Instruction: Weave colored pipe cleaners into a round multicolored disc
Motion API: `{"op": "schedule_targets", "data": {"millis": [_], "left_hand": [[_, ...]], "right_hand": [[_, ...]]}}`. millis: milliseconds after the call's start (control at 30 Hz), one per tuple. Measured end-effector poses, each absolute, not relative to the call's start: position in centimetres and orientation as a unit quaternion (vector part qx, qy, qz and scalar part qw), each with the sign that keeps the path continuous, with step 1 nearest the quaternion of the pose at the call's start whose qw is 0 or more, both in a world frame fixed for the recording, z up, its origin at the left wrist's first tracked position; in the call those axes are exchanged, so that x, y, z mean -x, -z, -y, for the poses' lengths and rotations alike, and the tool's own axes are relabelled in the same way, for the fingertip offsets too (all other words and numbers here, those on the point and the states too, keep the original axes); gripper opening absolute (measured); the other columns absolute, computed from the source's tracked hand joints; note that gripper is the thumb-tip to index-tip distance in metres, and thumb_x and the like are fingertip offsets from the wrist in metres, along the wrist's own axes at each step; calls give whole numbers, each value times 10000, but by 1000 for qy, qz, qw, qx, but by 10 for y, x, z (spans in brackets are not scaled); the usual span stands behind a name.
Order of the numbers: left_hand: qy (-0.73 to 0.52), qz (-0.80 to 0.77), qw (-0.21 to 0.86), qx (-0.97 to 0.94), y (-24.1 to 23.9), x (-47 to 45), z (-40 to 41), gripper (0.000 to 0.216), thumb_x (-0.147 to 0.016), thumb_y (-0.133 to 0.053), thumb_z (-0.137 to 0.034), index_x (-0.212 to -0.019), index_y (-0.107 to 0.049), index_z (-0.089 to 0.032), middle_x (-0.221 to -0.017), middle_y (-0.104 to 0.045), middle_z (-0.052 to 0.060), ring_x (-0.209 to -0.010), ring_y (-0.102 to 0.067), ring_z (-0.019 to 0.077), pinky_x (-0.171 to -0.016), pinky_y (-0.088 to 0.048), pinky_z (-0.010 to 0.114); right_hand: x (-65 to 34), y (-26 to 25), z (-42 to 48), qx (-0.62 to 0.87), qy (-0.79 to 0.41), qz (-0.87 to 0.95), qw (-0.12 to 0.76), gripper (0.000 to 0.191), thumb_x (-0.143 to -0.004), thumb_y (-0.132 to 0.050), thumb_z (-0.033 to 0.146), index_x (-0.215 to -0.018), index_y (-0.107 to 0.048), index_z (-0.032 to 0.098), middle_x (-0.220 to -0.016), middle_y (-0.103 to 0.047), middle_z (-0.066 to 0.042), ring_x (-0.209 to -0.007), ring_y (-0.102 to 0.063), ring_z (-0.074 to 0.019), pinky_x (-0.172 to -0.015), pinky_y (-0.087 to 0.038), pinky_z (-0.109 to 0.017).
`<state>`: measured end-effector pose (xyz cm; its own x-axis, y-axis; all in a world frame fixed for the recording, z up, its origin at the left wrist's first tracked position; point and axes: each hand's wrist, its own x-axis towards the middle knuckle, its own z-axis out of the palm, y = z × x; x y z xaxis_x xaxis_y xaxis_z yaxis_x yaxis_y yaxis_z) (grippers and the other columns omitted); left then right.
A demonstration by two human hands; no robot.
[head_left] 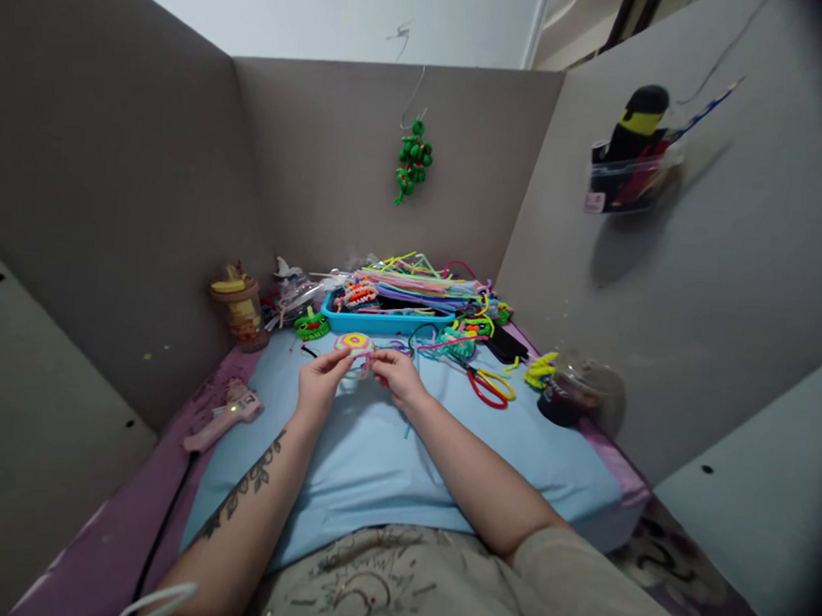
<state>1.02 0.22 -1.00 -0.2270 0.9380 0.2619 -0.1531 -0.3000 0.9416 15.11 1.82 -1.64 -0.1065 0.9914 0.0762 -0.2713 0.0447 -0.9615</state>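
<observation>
A small round piece (355, 343) with pink, yellow and pale rings, apparently made of pipe cleaners, is held up over the blue cloth. My left hand (320, 379) pinches its lower left side between thumb and fingers. My right hand (398, 377) is closed at its right side, fingertips on a thin pinkish strand (366, 367) by the piece; the exact grip is too small to make out. Just behind lies a blue tray (388, 325) heaped with coloured pipe cleaners (419, 288). Scissors (491, 389) with red and yellow handles lie right of my right hand.
A pink glue gun (226, 421) with a cable lies at left, near a lidded cup (240, 307). Green frog-like pieces (311, 324) sit beside the tray. A black phone-like object (507, 345) and a dark jar (560, 401) stand right. Grey panels (389, 222) enclose the table.
</observation>
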Motion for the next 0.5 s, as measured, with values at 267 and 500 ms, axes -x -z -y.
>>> {"op": "schedule_targets", "data": {"millis": [267, 500], "left_hand": [[-659, -441, 352, -497, 7, -9, 3, 352, -602, -728, -313, -898, -699, -125, -884, -704, 97, -839, -640, 218, -811, -478, 348], [-667, -431, 365, -486, 11, -7, -1, 351, -611, -723, -314, -912, -695, -136, -909, -701, 92, -853, -638, 214, -825, -475, 345]], "right_hand": [[-149, 11, -8, 326, -663, 454, 498, 217, -525, -654, 195, -733, -602, 163, -663, -645, 5, -406, -386, -41, -375, -195, -181], [-143, 13, -5, 276, -651, 476, 523, 482, -460, -664, 68, -909, -546, 196, -735, -644, 23, -616, -553, -107, -544, -376, -201]]}}
